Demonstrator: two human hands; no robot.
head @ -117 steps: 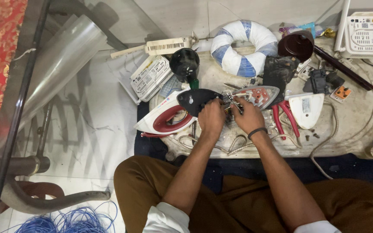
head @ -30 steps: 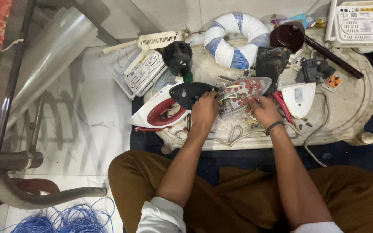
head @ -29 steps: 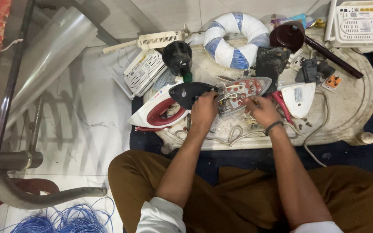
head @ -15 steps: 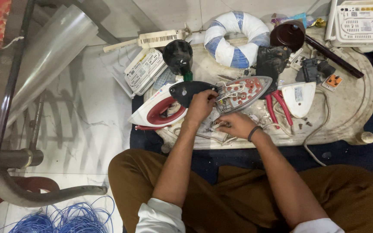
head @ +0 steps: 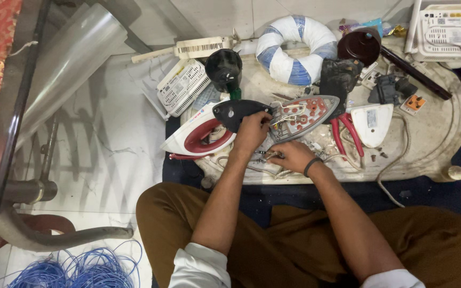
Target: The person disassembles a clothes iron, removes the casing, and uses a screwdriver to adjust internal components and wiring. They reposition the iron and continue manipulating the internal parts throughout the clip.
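Brown trousers [head: 305, 240] fill the near edge; the person sits cross-legged, white rolled cuffs [head: 198, 266] at both elbows. Blue wire bundle [head: 76, 269] lies on the floor at 7 o'clock.

Right hand [head: 292, 156], black band at the wrist, rests on the pale worn board [head: 433, 144]; fingers curled together, pinching a small thin metal tool [head: 265, 154] whose kind I cannot tell. Loose wires lie under and beside it.

Left hand [head: 252, 130], just past the right at 11 o'clock from it, fingers bent and pressed on the rear edge of the opened iron soleplate [head: 308, 114], grey metal with red and white wiring exposed, tilted up. Touching it at 9 o'clock: white-and-maroon iron housing with black handle cap [head: 209, 130].

Red-handled pliers [head: 348, 136] lie at 3 o'clock of the soleplate; white triangular plastic cover [head: 372, 122] just beside them.

Farther: white vented router box [head: 182, 88] at 10 o'clock, black round part [head: 224, 66], blue-and-white wound ring coil [head: 297, 50] at 12 o'clock, dark maroon bowl [head: 359, 47], white appliance casing [head: 449, 32] at 2 o'clock.
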